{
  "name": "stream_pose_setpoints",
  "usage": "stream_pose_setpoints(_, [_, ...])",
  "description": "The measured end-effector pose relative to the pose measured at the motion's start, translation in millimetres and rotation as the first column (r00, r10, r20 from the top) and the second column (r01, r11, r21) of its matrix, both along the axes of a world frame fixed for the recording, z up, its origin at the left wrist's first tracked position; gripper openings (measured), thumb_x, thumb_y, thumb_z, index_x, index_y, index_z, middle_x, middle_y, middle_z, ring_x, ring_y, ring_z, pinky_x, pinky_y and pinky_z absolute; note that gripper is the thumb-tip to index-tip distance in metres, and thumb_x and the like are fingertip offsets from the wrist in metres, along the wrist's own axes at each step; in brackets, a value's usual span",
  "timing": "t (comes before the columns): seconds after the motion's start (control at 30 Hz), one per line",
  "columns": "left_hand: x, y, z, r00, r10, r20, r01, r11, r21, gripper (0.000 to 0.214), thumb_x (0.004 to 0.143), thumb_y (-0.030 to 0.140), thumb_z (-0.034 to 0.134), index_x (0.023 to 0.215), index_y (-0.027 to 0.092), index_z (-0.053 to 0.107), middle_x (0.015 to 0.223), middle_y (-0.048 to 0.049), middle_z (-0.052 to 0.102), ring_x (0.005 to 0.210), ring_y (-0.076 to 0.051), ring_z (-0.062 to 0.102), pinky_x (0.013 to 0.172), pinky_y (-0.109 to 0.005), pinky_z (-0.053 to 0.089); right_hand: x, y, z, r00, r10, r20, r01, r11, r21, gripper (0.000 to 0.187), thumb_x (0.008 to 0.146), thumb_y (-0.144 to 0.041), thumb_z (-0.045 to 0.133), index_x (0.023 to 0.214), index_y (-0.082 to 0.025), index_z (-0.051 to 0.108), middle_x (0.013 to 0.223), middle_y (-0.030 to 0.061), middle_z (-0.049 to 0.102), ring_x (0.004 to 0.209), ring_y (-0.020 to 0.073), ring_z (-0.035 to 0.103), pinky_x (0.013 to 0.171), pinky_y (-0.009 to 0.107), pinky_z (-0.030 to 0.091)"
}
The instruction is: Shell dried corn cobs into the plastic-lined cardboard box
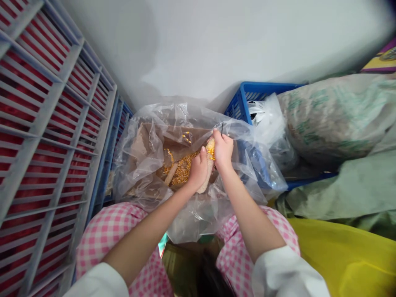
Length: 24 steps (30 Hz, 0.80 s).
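Note:
My left hand [198, 170] is closed around an ear of corn [210, 149], its thumb lying along the cob. Yellow kernels cover the upper part, while the lower end is pale and bare. My right hand [223, 149] is closed against the ear's right side, and a thin dark rod [222, 127] sticks up out of that fist; the rest of the rod is hidden. Below both hands, a cardboard box [194, 133] lined with a clear plastic bag [182, 222] contains loose corn kernels [181, 175] and a bare cob [171, 174].
Slatted plastic crates [69, 78] stand close on the left. A blue crate [244, 99] with white plastic bags [270, 117] is to the right, beside a large stuffed sack [337, 111]. Yellow material [346, 251] lies at lower right. A white wall [198, 45] rises behind the box.

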State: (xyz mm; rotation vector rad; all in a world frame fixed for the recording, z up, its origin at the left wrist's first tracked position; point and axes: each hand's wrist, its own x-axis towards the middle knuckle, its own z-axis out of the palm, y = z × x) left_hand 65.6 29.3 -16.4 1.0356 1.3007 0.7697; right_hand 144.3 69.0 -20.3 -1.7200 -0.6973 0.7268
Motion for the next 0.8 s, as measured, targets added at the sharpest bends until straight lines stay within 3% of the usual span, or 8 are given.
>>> stream_pose_setpoints(0.1, [-1, 5, -5.7, 0.997, 0.058, 0.055, -0.053, 0.994, -0.095, 0.034, 0.086, 0.036, 0.029, 0.071, 0.016, 0.051, 0.052, 0.0002, 0.049, 0.046, -0.013, 0.048, 0.049, -0.024, 0.04, -1, -1, 1.2, 0.999, 0.017, -0.028, -0.016, 1.0, 0.017, 0.042, 0.07, -0.053, 0.045, 0.053, -0.015, 0.054, 0.045, -0.0024, 0.046, 0.044, 0.0098, 0.042, 0.046, 0.022, 0.034])
stream_pose_setpoints(0.17, [-3, 11, -7.4, 0.992, 0.065, 0.111, -0.051, 0.991, -0.124, 0.02, 0.084, 0.028, 0.035, 0.086, 0.016, 0.051, 0.061, 0.0009, 0.052, 0.05, -0.011, 0.049, 0.051, -0.023, 0.04, 1, -1, 2.1, 0.999, 0.011, -0.037, -0.01, 0.999, 0.031, 0.042, 0.07, -0.052, 0.044, 0.053, -0.015, 0.054, 0.046, -0.0016, 0.048, 0.045, 0.0104, 0.043, 0.047, 0.022, 0.035])
stream_pose_setpoints(0.3, [-11, 19, -2.5, 0.996, 0.088, -0.029, -0.086, 0.993, 0.08, 0.025, 0.084, 0.028, 0.036, 0.103, 0.019, 0.048, 0.09, -0.0045, 0.058, 0.073, -0.013, 0.055, 0.066, -0.023, 0.041, 8, -1, 1.6, 0.998, -0.065, -0.018, 0.065, 0.998, 0.027, 0.043, 0.072, -0.052, 0.039, 0.06, -0.016, 0.057, 0.052, 0.0001, 0.054, 0.051, 0.0124, 0.048, 0.052, 0.023, 0.038])
stream_pose_setpoints(0.37, [-13, 16, 2.5, 0.986, -0.028, -0.166, 0.067, 0.97, 0.234, 0.029, 0.084, 0.039, 0.034, 0.097, 0.02, 0.052, 0.09, -0.0053, 0.06, 0.079, -0.016, 0.056, 0.07, -0.025, 0.039, 11, -1, 1.3, 0.996, -0.092, -0.003, 0.092, 0.996, 0.01, 0.044, 0.073, -0.053, 0.038, 0.065, -0.015, 0.059, 0.055, 0.0004, 0.056, 0.054, 0.0132, 0.049, 0.053, 0.023, 0.038])
stream_pose_setpoints(0.43, [-14, 10, 6.8, 0.933, -0.16, -0.323, 0.255, 0.926, 0.278, 0.032, 0.081, 0.047, 0.039, 0.093, 0.022, 0.053, 0.079, -0.0046, 0.06, 0.076, -0.02, 0.057, 0.069, -0.027, 0.038, 13, 0, 2.4, 0.996, -0.09, -0.016, 0.09, 0.996, -0.014, 0.045, 0.072, -0.055, 0.04, 0.066, -0.015, 0.061, 0.054, 0.0005, 0.056, 0.055, 0.0134, 0.049, 0.053, 0.024, 0.038])
stream_pose_setpoints(0.57, [-12, 2, 9.2, 0.866, -0.162, -0.473, 0.313, 0.913, 0.261, 0.035, 0.08, 0.051, 0.037, 0.085, 0.019, 0.052, 0.062, -0.0033, 0.056, 0.065, -0.021, 0.056, 0.063, -0.027, 0.037, 13, -1, 10.9, 0.993, 0.067, -0.092, -0.072, 0.996, -0.048, 0.049, 0.069, -0.06, 0.045, 0.06, -0.015, 0.061, 0.049, 0.0004, 0.053, 0.051, 0.0125, 0.048, 0.052, 0.024, 0.038])
stream_pose_setpoints(0.7, [-9, 2, 6.3, 0.917, -0.117, -0.381, 0.246, 0.918, 0.31, 0.037, 0.085, 0.045, 0.029, 0.08, 0.018, 0.054, 0.064, -0.0048, 0.057, 0.067, -0.02, 0.056, 0.064, -0.026, 0.037, 12, -4, 17.0, 0.945, 0.28, -0.171, -0.283, 0.959, 0.008, 0.048, 0.067, -0.061, 0.047, 0.054, -0.015, 0.057, 0.049, -0.0013, 0.051, 0.048, 0.0101, 0.046, 0.05, 0.022, 0.036])
stream_pose_setpoints(0.8, [-6, -1, 0.3, 0.954, -0.096, -0.284, 0.176, 0.946, 0.273, 0.04, 0.086, 0.044, 0.026, 0.079, 0.018, 0.056, 0.062, -0.0048, 0.057, 0.066, -0.02, 0.057, 0.062, -0.027, 0.039, 9, -3, 10.7, 0.947, 0.259, -0.192, -0.258, 0.966, 0.029, 0.044, 0.067, -0.056, 0.05, 0.051, -0.016, 0.054, 0.047, -0.0028, 0.048, 0.046, 0.0088, 0.043, 0.049, 0.022, 0.035])
